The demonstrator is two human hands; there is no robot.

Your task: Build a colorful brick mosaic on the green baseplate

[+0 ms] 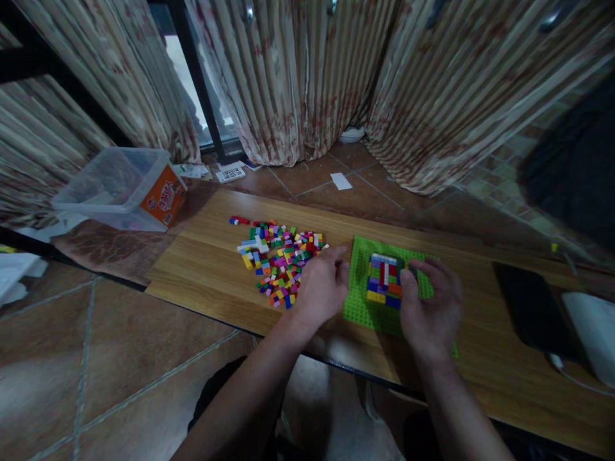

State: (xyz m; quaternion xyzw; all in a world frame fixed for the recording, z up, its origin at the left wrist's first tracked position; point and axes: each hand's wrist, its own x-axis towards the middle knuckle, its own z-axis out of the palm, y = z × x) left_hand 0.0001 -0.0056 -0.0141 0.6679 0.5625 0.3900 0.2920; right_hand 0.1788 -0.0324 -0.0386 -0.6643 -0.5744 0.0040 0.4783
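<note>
Head camera view, looking down past your forearms at a wooden table (192, 256). Your left hand (321, 287) is at the near right edge of a spread of loose, many-coloured toy bricks (283, 261). Its fingers are bent inward and point towards your right hand; whether they pinch a brick, you cannot tell from here.

Your right hand (432, 308) is over the right part of a green studded baseplate (355, 304), thumb and fingers curved towards each other. What lies between them is hidden, so its grip cannot be told. The thumb is right beside a low block of joined bricks (384, 282), which sits on the baseplate between your two hands. The block shows yellow, blue, orange, purple, red and white pieces.

Beyond the loose bricks, to the far left of your left hand, a short red and blue brick piece (239, 220) lies apart. Farther out that way, off the table, stands a clear plastic box (106, 192) with an orange label (166, 196). To the right of your right hand lie a dark flat device (533, 310) with a white cable (571, 372) at its near end, and a pale object (593, 326). Ahead of both hands, past the table, patterned curtains (283, 83) hang to a tiled floor.
</note>
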